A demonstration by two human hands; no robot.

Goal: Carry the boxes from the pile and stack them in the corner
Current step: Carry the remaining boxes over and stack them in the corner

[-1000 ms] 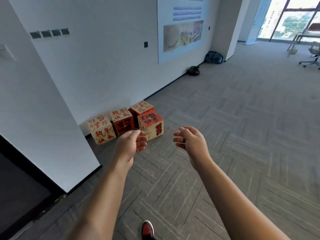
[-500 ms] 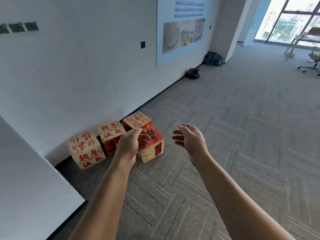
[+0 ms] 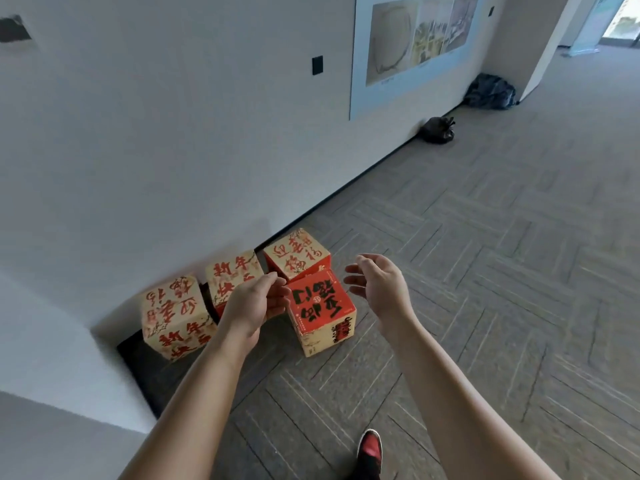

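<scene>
Two empty hands are reaching out, the left hand (image 3: 254, 304) loosely curled, the right hand (image 3: 381, 289) spread wide, flanking the red-topped box (image 3: 320, 306) on the floor (image 3: 485, 306). Three other boxes (image 3: 173, 313) are sitting behind it by the wall (image 3: 173, 133); all are looming nearer than a second ago, so a pickup is likely beginning.

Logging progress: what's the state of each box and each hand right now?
Red-topped cardboard box with black writing: on floor, closed, not held.
Three cream-topped cardboard boxes with red writing: closed, unstacked along wall.
Left hand: open, empty.
Right hand: open, empty.
</scene>
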